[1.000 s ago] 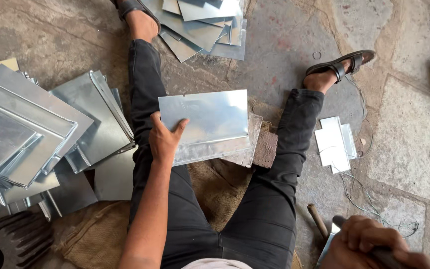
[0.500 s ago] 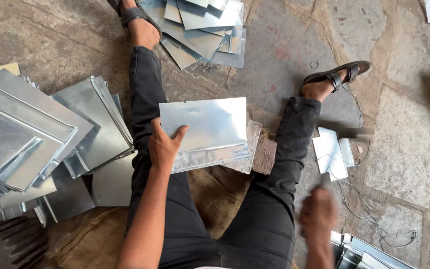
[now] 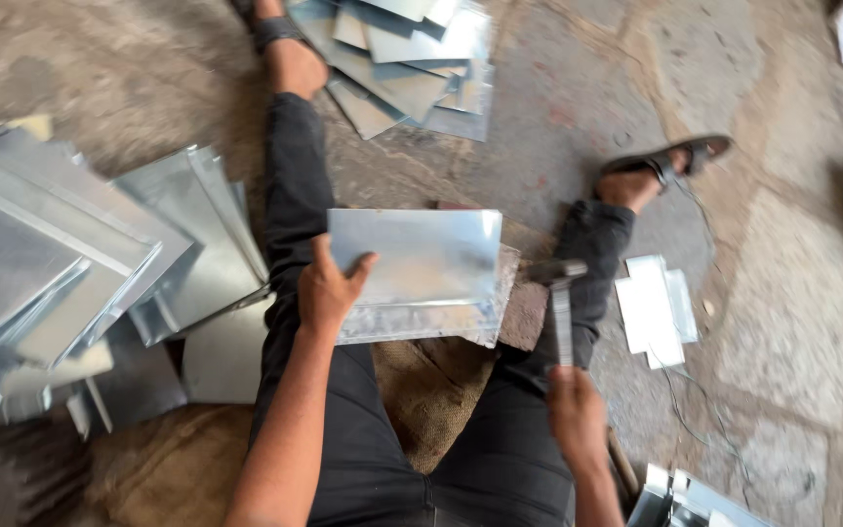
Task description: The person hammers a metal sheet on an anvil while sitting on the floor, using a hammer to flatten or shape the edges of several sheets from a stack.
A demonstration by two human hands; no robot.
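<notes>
I sit on the floor with my legs spread. My left hand (image 3: 329, 289) grips the left edge of a shiny rectangular metal sheet (image 3: 421, 259) that lies on a small stack of sheets over a stone block (image 3: 524, 312) between my legs. My right hand (image 3: 578, 415) holds a hammer (image 3: 560, 293) by its handle, its head just right of the sheet's edge, above the block.
Folded metal sheets (image 3: 70, 263) are piled at my left. More flat sheets (image 3: 412, 59) lie by my left foot at the top. Small cut pieces (image 3: 656, 307) lie right of my right leg, near my sandalled foot (image 3: 665, 161). Burlap sacking (image 3: 431, 381) lies under me.
My right hand has come up from the lower right with the hammer and brought its head next to the sheet. My left hand has kept its hold on the sheet.
</notes>
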